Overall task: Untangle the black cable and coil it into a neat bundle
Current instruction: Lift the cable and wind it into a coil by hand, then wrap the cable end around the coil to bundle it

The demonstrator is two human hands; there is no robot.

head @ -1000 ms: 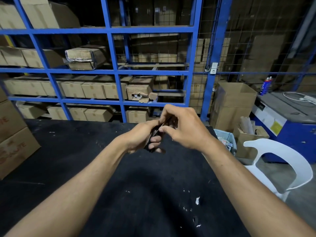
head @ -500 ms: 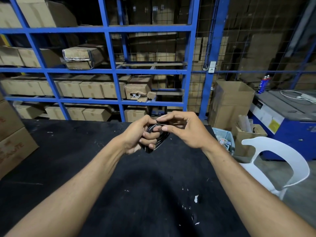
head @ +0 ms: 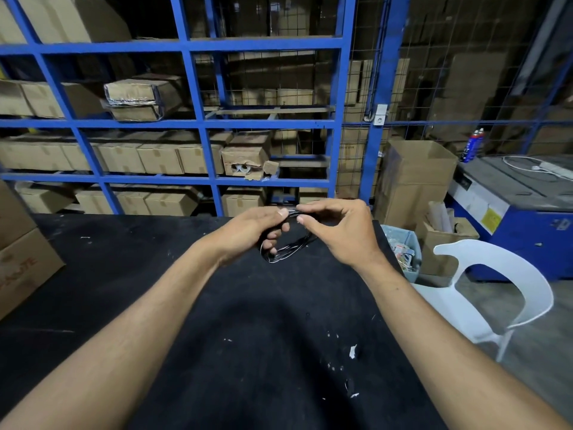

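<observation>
Left grip: left hand closed on the black cable, thumb pressed on top of the strands, fingers curled through the loop from below.
Right grip: right hand pinches the same strands at the top, thumb and forefinger tips right against the left thumb; remaining fingers loosely bent.
Cable: several loops gathered into a small oval coil, hanging down between the two hands; lower arc catches light, glossy. Coil held above the table, not resting on it as far as can be told.
Table: black table underneath, matte surface, scattered white flecks toward the near right.
Left edge: cardboard box with red print sits on the table's left side.
Right of table: white plastic chair just beside the table edge; a pale bin of scraps behind it.
Background: blue rack with rows of cartons; blue machine far right, well apart from the hands.
</observation>
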